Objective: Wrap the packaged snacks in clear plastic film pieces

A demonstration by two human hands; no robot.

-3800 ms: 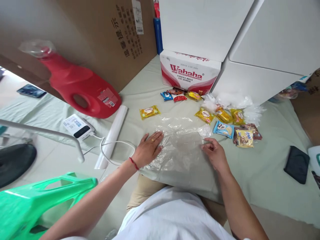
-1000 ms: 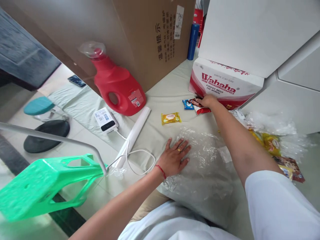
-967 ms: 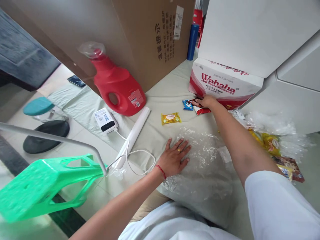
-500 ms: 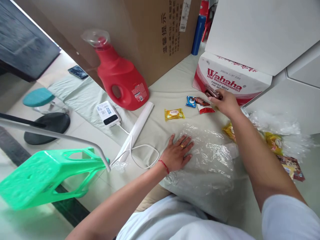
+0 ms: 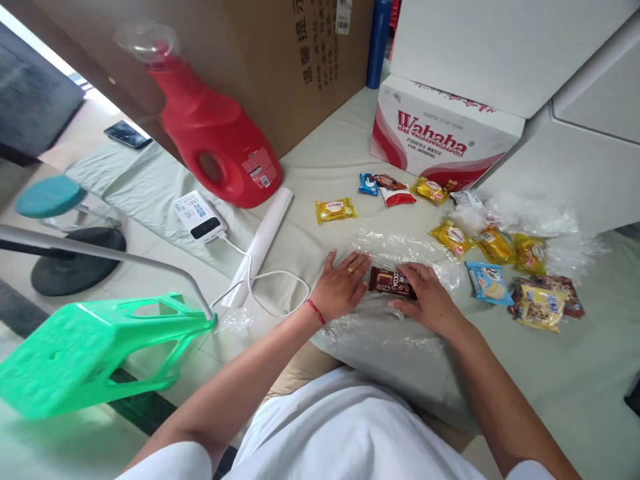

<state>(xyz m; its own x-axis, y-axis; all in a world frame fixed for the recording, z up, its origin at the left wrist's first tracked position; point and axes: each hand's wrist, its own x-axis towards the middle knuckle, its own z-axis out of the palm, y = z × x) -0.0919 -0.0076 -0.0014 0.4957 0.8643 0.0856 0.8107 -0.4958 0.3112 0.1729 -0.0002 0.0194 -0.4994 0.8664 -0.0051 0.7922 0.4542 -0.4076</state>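
A brown wrapped cocoa snack point(image 5: 386, 281) lies on a sheet of clear plastic film point(image 5: 425, 333) in front of me. Thumb and fingers of my right hand point(image 5: 427, 297) grip its right end. My left hand point(image 5: 340, 283) rests flat on the left part of the film, fingers stretched out, close to the snack's left end. Beyond the film is a yellow snack packet point(image 5: 336, 209). Farther right, a blue packet point(image 5: 369, 184) touches a brown packet point(image 5: 389, 181) and a red-and-white packet point(image 5: 399, 196).
Several snack packets, including a light blue one point(image 5: 489, 283), lie right beside crumpled clear plastic point(image 5: 535, 210). A Wahaha carton point(image 5: 443, 137), red detergent bottle point(image 5: 223, 143) and large cardboard box point(image 5: 280, 73) stand behind. Left are a white roll point(image 5: 260, 247), power bank point(image 5: 201, 217) with cable and green stool point(image 5: 100, 353).
My right hand has come back from near the carton with the brown cocoa snack and set it on the film. My left hand stays flat. The view has shifted, uncovering packets on the right.
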